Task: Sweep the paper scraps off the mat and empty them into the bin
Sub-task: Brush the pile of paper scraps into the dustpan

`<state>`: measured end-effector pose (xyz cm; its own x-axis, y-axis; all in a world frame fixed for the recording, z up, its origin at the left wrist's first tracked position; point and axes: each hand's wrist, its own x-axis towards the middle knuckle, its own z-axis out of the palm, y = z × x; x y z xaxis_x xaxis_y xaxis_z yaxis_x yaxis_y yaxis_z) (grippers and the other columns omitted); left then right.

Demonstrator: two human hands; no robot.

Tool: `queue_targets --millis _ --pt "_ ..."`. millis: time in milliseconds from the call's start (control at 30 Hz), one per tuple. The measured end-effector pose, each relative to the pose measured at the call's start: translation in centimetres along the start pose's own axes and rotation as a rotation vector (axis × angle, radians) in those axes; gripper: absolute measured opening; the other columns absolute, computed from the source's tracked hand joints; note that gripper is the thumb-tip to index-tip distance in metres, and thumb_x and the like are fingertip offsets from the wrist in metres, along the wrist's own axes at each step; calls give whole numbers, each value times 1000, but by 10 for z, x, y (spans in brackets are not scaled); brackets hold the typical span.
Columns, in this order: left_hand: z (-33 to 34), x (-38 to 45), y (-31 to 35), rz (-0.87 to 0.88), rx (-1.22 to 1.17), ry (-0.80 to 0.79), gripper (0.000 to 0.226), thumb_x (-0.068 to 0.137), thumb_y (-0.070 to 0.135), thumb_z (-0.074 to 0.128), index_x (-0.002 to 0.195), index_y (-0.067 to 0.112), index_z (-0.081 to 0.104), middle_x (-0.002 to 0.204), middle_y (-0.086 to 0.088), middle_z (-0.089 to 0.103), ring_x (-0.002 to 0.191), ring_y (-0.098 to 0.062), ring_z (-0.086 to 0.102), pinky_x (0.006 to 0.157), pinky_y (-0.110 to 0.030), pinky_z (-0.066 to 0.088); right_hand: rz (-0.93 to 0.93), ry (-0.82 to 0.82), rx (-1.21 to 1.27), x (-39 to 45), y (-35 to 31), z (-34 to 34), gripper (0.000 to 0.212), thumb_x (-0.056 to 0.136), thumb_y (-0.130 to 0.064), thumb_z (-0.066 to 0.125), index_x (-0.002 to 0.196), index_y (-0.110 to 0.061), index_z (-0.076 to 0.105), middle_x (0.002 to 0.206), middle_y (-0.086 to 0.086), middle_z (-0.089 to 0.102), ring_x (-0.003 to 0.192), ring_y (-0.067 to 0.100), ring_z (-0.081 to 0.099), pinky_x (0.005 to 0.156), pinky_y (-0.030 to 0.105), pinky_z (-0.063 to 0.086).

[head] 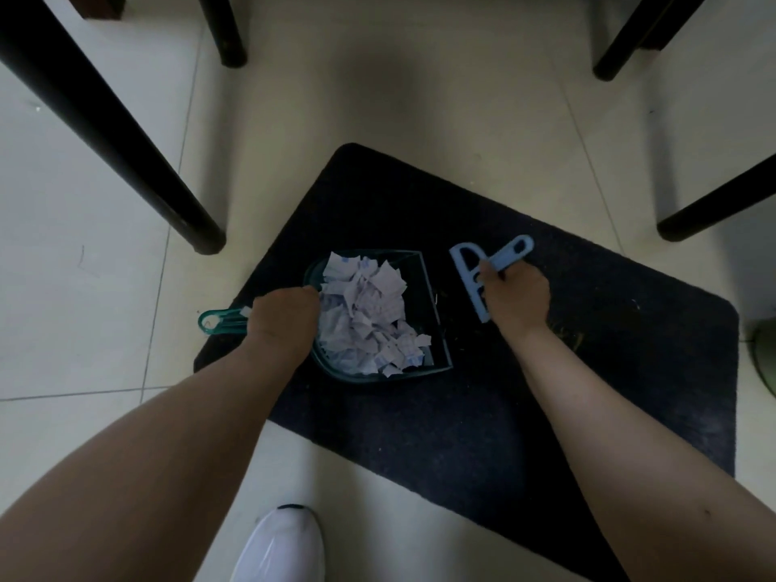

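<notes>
A dark mat (525, 405) lies on the tiled floor. On its left part sits a teal see-through dustpan (424, 312), open side to the right, heaped with white paper scraps (365, 317). My left hand (283, 325) is shut on the dustpan's handle, whose looped end sticks out to the left. My right hand (516, 298) is shut on a light blue hand brush (474, 283), held just right of the dustpan's open lip. Small specks of debris show on the mat right of my right wrist.
Black chair or table legs stand at the left (126, 161), top centre (226, 39) and right (714, 207). A white shoe (281, 548) is at the bottom edge. A greenish object (766, 354) peeks in at the right edge.
</notes>
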<state>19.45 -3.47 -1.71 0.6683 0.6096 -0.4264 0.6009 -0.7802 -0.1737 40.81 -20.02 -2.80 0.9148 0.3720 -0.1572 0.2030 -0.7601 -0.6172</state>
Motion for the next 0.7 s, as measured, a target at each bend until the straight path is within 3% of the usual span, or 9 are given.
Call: queue_targets --millis 67,133,233,367,433,533,600,700 --pt "0 0 0 0 -1 4 30 98 9 43 128 6 45 125 -11 58 113 -28 59 90 -36 48 36 106 -50 6 4 -7 45 96 -35 50 63 -5 51 59 3 51 50 13 47 45 22 31" --pt "1 0 0 1 -4 6 30 98 9 43 128 6 45 124 -11 58 113 -28 59 90 -36 48 52 131 -113 8 7 -7 41 97 -34 48 66 -8 51 65 4 54 55 16 50 49 22 32" --pt "1 1 0 2 -7 -2 30 98 9 42 128 6 45 124 -11 58 113 -28 59 91 -37 48 24 42 -119 -1 2 8 34 98 -32 47 74 -9 52 74 5 56 66 17 54 58 24 38" --pt "0 1 -1 2 -20 -5 29 98 9 43 127 6 46 124 -11 59 112 -28 60 90 -37 48 -80 -124 -91 -16 -9 28 38 96 -30 49 67 -6 52 72 7 59 65 19 57 52 25 44" --pt "1 0 -1 9 -19 1 29 98 9 43 127 6 47 122 -10 59 110 -27 61 89 -36 48 -49 -153 19 -15 -13 25 39 95 -32 52 76 1 59 75 11 64 68 23 63 58 32 53" --pt "0 -1 -2 8 -13 4 28 97 9 44 125 6 47 122 -10 59 110 -26 61 88 -35 48 -17 -36 119 -6 -16 9 41 95 -33 53 72 0 60 71 11 63 65 23 61 59 32 52" --pt "-1 -1 -1 7 -9 9 28 97 9 44 125 6 47 123 -10 59 111 -26 60 89 -35 48 8 71 95 0 -15 3 45 96 -33 51 58 -8 48 60 4 54 58 18 54 52 26 43" --pt "-3 -3 -1 15 -4 3 27 97 9 44 124 7 47 122 -9 59 109 -25 61 87 -34 49 46 115 28 2 -12 9 48 97 -33 49 54 -15 38 56 -3 45 51 10 44 52 23 35"
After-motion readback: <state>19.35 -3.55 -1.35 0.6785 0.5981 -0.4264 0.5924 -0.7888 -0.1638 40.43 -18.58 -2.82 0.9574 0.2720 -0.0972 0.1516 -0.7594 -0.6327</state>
